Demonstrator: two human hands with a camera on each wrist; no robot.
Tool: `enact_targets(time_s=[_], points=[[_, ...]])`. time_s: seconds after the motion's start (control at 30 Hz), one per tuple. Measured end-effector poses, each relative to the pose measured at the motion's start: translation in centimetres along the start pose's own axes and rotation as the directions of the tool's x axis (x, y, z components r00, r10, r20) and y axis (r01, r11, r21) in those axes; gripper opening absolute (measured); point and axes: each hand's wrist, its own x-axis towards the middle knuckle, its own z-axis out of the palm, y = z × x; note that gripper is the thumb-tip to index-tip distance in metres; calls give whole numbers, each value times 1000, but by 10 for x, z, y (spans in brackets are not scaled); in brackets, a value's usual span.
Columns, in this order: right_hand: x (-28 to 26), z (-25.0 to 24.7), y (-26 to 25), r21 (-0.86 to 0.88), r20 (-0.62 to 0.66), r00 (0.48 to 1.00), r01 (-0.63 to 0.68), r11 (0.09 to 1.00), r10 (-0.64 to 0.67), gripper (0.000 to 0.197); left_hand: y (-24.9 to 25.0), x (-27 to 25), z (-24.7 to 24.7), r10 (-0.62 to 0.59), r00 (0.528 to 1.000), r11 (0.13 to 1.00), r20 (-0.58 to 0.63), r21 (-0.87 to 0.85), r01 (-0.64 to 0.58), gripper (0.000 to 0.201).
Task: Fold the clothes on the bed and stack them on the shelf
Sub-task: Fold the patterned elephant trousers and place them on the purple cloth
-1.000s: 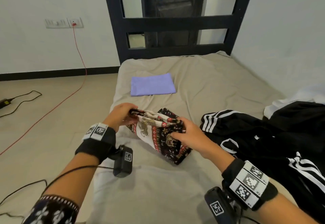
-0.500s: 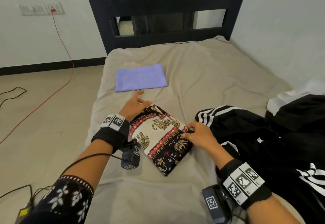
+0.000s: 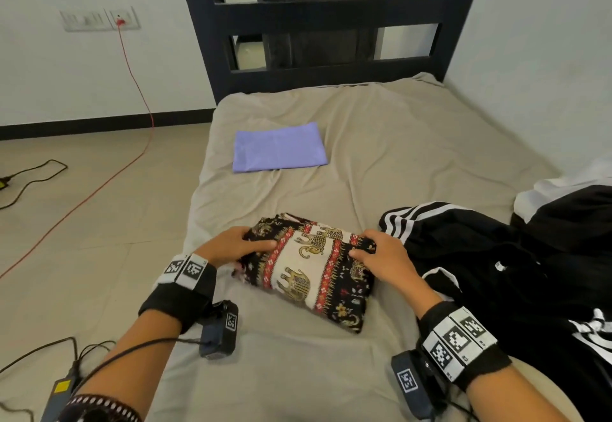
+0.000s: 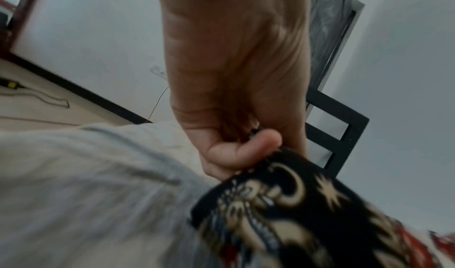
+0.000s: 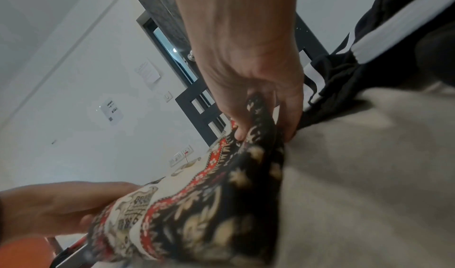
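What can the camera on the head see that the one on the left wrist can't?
Only the head view shows the folded purple cloth further up the bed, the black striped clothes at the right, the right hand and the red cable. Only the left wrist view shows, from below, the left hand's thumb tucked under the edge of the elephant-print cloth. Both show that hand gripping the cloth, the beige bed sheet and the dark bed frame.

Bare sheet (image 3: 381, 143) lies open between the purple cloth (image 3: 280, 151) and the black striped clothes (image 3: 496, 256) crowding the right.
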Motion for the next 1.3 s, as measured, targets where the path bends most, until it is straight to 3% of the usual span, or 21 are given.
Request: enact_targets(time_s=[0.07, 0.13, 0.2, 0.3, 0.37, 0.43, 0.5, 0.53, 0.6, 0.67, 0.73, 0.8, 0.87, 1.03, 1.3], points=[[1, 1, -2, 68, -50, 998, 52, 996, -48, 15, -8, -19, 6, -35, 998, 999, 60, -10, 36, 85], [1, 2, -3, 83, -61, 993, 104, 991, -99, 11, -16, -36, 16, -42, 998, 998, 51, -50, 45, 51], [0, 5, -4, 61, -79, 987, 144, 988, -139, 10, -22, -46, 25, 6, 997, 991, -75, -133, -16, 32], [3, 5, -3, 49, -155, 975, 166, 985, -157, 7, -26, -44, 32, 128, 949, 961, -288, -200, -191, 31], [5, 5, 0, 26, -190, 973, 141, 990, -134, 8, -24, -34, 38, 158, 908, 967, -387, -127, -222, 31], [5, 6, 1, -67, -201, 971, 118, 991, -130, 16, -19, -25, 45, 189, 825, 981, -533, 65, -183, 36], [-2, 5, -3, -218, -151, 969, 160, 963, -195, 43, -10, -26, 50, 359, 693, 931, -625, 293, -218, 49], [-5, 4, -10, -280, -69, 967, 218, 935, -245, 60, -4, -30, 50, 478, 675, 872, -562, 394, -290, 54], [-13, 3, -28, -359, 168, 931, 365, 859, -325, 90, 7, -39, 51, 642, 730, 717, -233, 520, -464, 68], [-17, 11, -46, -370, 391, 870, 447, 814, -300, 112, 10, -42, 55, 565, 819, 614, 103, 611, -500, 90], [-13, 26, -56, -398, 538, 815, 470, 788, -215, 127, 6, -33, 56, 342, 904, 549, 257, 726, -414, 111], [-5, 40, -59, -431, 609, 781, 472, 769, -138, 139, 3, -19, 55, 167, 940, 546, 297, 766, -339, 127], [3, 47, -56, -449, 628, 774, 450, 772, -85, 150, 2, -5, 52, 109, 949, 569, 297, 764, -304, 132], [10, 40, -39, -537, 581, 814, 370, 758, 14, 160, -8, 9, 42, 73, 933, 707, 353, 641, -299, 147], [12, 10, -10, -536, 570, 815, 267, 801, 110, 158, -16, 19, 20, -11, 932, 668, 363, 696, -263, 153]])
